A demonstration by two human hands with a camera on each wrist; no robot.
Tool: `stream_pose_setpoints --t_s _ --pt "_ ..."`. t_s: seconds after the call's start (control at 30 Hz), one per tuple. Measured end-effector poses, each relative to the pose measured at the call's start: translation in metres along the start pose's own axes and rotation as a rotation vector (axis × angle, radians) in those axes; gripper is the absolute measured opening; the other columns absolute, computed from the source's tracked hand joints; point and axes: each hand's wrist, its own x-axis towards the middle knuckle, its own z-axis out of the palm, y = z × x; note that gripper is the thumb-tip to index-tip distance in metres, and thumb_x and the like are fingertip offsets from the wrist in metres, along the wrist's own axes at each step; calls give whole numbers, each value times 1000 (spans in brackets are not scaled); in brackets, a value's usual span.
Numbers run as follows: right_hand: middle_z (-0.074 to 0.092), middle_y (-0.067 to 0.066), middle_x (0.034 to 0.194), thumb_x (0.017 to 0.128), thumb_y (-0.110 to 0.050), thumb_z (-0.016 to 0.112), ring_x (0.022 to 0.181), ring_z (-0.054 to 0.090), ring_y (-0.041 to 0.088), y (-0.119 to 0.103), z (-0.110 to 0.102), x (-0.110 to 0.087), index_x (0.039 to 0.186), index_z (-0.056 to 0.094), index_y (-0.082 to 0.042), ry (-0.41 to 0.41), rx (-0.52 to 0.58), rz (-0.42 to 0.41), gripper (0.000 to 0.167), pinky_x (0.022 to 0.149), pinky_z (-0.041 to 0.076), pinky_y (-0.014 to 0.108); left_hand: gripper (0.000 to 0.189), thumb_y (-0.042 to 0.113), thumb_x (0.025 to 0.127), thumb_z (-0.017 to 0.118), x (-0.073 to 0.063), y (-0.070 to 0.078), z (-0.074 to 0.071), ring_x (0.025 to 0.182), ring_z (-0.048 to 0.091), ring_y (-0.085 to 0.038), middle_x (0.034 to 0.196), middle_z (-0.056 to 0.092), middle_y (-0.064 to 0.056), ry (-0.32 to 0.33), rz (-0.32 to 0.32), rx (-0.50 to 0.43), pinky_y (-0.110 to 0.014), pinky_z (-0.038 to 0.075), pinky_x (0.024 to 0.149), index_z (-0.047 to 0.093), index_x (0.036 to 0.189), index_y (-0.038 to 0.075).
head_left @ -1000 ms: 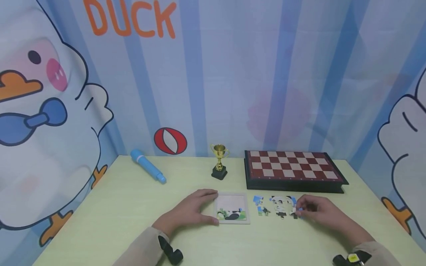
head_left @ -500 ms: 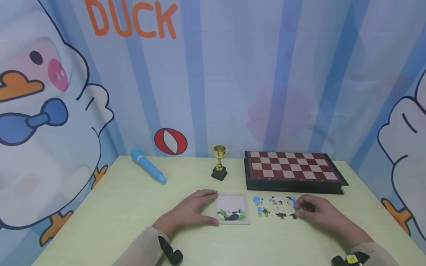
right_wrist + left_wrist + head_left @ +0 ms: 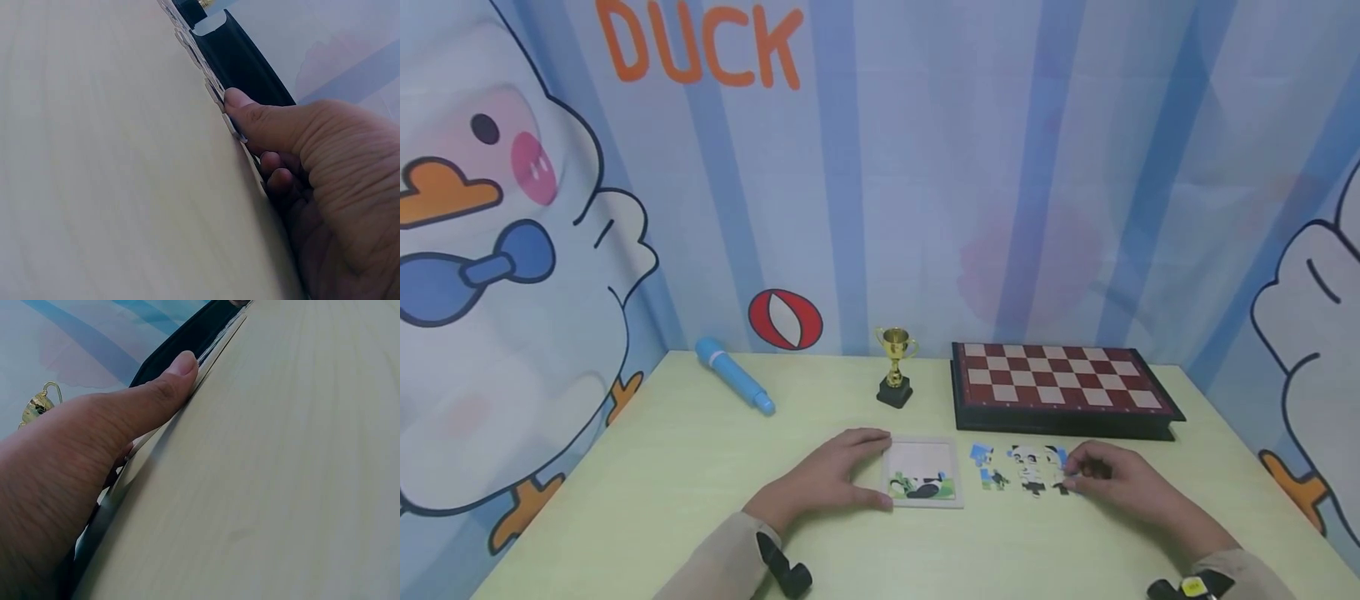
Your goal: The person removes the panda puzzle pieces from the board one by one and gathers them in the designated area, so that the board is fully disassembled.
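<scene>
A panda jigsaw tray (image 3: 923, 503) with a pale frame lies in front of me, a strip of green and black-and-white picture along its lower part. My left hand (image 3: 827, 475) holds its left side, thumb at the near corner and fingers at the far corner. In the left wrist view the thumb (image 3: 165, 387) lies along the tray's edge. Loose panda puzzle pieces (image 3: 1030, 468) lie right of the tray. My right hand (image 3: 1112, 473), fingers curled, pinches at the rightmost ones; its thumb presses on a thin puzzle piece (image 3: 232, 127) in the right wrist view.
Behind the pieces lies a folded chessboard box (image 3: 1063, 392). A small gold trophy (image 3: 894, 367) on a black base stands behind the tray. At the back left lies a blue microphone-shaped object (image 3: 733, 375). A duck-print curtain (image 3: 910, 167) hangs behind the table.
My right hand has shifted slightly left, its fingertips closer over the rightmost pieces; a bit of blue once showing between its fingers is now hidden. The left hand keeps its place on the tray.
</scene>
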Motion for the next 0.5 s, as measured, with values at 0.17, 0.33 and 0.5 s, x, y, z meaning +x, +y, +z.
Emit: stream_pose_setpoints --t_s 0.17,0.33,0.5 --pt "59 -1 87 89 -33 78 79 52 17 1 1 1 96 69 -18 -4 12 2 18 64 43 27 101 83 75 61 0 0 -1 146 32 -18 159 37 8 0 16 -1 -43 29 120 43 154 23" --pt "59 -1 87 89 -34 77 79 52 17 2 1 0 96 69 -18 -1 14 8 19 64 43 28 101 83 75 62 -1 1 -1 146 32 -18 158 37 8 0 17 0 -42 28 120 43 154 23" --pt "60 -1 88 89 -32 78 81 51 17 -1 1 -1 96 69 -18 1 6 14 18 65 43 28 101 83 75 62 -1 2 -1 147 31 -18 159 36 8 2 7 -4 -43 28 120 43 154 23"
